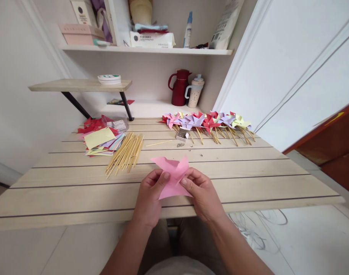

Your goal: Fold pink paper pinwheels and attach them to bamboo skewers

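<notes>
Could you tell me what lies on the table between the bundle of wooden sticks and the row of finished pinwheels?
In the head view, a single loose stick, a small box and some scattered pins lie there.

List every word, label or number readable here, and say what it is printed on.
None can be read.
White pack on the shelf: dark print, too blurred.
Box at top left: small logo and lines, too small.
White bag: grey print, illegible.
Pink paper held in both hands: blank.
</notes>
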The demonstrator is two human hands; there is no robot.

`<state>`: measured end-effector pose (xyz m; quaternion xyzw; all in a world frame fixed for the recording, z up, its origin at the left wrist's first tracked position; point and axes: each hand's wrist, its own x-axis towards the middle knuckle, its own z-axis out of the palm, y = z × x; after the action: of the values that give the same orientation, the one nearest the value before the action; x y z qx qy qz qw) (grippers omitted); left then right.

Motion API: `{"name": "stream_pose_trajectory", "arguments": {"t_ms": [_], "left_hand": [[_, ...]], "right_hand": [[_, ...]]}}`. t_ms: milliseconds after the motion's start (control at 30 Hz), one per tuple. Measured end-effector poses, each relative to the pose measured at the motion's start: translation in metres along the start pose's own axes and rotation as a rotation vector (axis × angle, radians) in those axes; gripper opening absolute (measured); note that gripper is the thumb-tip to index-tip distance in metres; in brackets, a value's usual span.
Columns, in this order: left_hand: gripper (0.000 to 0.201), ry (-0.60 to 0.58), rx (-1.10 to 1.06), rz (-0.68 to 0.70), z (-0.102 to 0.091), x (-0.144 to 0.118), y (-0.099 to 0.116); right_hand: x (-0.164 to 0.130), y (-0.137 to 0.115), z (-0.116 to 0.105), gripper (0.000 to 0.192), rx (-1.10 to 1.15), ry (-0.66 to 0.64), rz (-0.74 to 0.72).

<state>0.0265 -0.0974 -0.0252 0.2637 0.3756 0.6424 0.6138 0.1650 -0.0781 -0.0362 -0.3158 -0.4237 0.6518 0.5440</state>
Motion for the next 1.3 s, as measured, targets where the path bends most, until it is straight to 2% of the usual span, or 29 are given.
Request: {"name": "stream_pose_trajectory", "arguments": {"t_ms": [500,1067,1300], "left_hand": [[0.021,-0.074,0.154,0.015,-0.0056,-0.0010,-0.0043],[0.018,-0.069,0.139,0.026,-0.0052,0.0004,-0.0057],[0.018,-0.100,0.154,0.019,-0.0055,-0.0012,-0.0047]], "right_hand": [[-0.0032,-0.0011,0.0004,0.016,0.058,-0.019,0.018],[-0.0027,0.0017,0.0016,0.019,0.022,-0.072,0.002],[-0.0041,0.0011,-0.0009,0.009,0.048,-0.043,-0.012]]}}
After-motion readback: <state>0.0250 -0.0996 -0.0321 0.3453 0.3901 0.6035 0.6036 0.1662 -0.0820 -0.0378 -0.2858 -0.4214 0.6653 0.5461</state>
